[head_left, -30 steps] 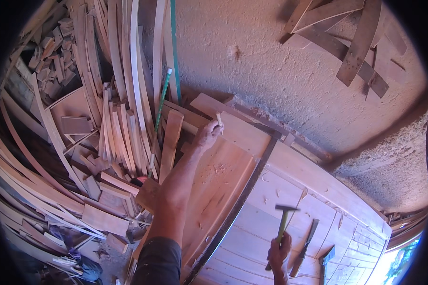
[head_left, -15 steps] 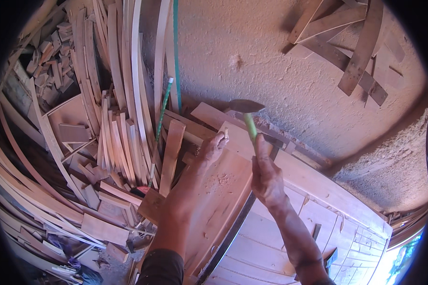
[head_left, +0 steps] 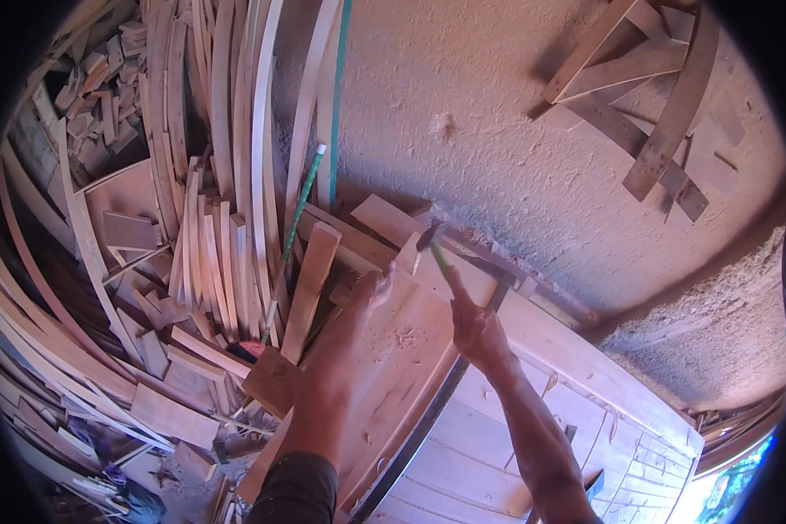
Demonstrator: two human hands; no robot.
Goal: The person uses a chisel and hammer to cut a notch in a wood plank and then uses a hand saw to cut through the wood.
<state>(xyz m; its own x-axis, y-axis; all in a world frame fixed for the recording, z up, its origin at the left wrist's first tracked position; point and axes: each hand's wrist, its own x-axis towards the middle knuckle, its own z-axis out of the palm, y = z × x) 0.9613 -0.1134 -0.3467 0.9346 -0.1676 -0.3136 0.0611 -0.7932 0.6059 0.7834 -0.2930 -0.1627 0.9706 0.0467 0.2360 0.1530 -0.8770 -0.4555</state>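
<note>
My right hand (head_left: 480, 330) is closed round the light green handle of a hammer (head_left: 444, 259). The hammer's dark head is beside the top of a small wooden peg (head_left: 417, 263); whether they touch I cannot tell. The peg stands upright in the far end of a wooden board (head_left: 402, 349). Just left of the peg, my left hand (head_left: 368, 293) is over the board's edge, holding nothing, its slightly blurred fingers apart from the peg. Shavings lie on the board.
A slatted wooden panel (head_left: 472, 445) adjoins the board on the right, past a dark strip. Long curved wood strips (head_left: 223, 105) and offcuts (head_left: 105, 79) crowd the left. A green-wrapped stick (head_left: 304, 192) leans there. Behind rises a rough wall (head_left: 463, 96) with hung wooden templates (head_left: 655, 122).
My left hand has let go of the peg and drawn back left. The hammer has come down and left to the peg. The whole view has shifted slightly.
</note>
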